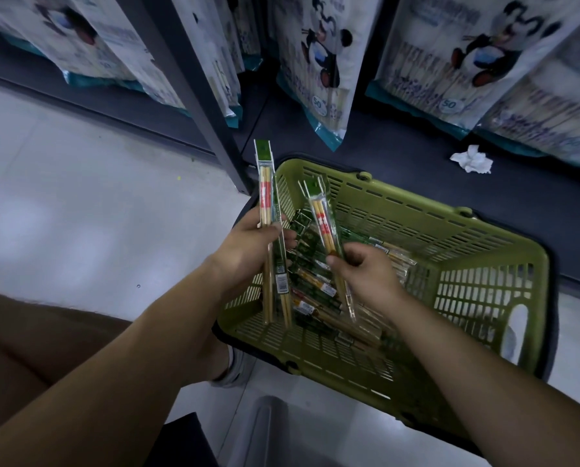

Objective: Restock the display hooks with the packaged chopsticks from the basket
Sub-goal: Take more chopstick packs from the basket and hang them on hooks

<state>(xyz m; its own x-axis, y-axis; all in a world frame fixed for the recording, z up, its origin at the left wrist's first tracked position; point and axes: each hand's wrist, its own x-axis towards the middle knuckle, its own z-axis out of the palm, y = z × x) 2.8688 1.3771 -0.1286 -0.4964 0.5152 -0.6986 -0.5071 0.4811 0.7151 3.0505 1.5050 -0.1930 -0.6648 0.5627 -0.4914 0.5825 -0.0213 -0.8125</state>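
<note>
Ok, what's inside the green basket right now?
A loose pile of chopstick packs lies in the basket. The left hand and right hand, each holding packs, cover part; lower layers can't be seen.

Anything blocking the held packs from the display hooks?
Cannot tell: no hooks are in view. The left hand grips chopstick packs and the right hand another pack, both over the basket. Nothing visible crowds them.

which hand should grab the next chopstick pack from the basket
Likely right: the right hand hovers over the loose packs in the green basket, pinching one pack; the left hand grips a bundle at the rim.
</note>
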